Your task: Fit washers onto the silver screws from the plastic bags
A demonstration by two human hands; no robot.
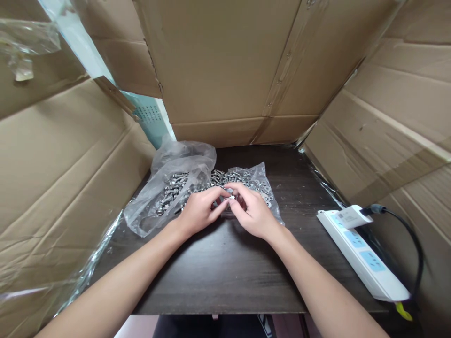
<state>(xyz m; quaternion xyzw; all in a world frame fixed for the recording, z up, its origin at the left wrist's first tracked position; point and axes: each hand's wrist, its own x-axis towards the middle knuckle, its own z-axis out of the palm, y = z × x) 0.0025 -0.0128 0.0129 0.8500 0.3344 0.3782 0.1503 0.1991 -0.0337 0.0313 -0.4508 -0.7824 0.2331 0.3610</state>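
Above the near side of the metal hardware, my left hand [202, 206] and my right hand [254, 211] meet with fingertips pinched together. Between them is a small shiny bolt [231, 197], mostly covered by the fingers; whether a washer or nut sits on it is too small to tell. Many loose silver bolts [172, 188] lie to the left and behind my hands, partly inside a clear plastic bag [183, 157]. Flat metal washers [266, 196] are spread on another clear plastic sheet or bag [276, 211] beside my right hand.
The dark wooden table [218, 277] is walled by cardboard at the back [225, 70], left [66, 173] and right [398, 117]. Along the right edge lies a white power strip [366, 263] with a plugged-in white adapter [350, 217] and a black cable [416, 244].
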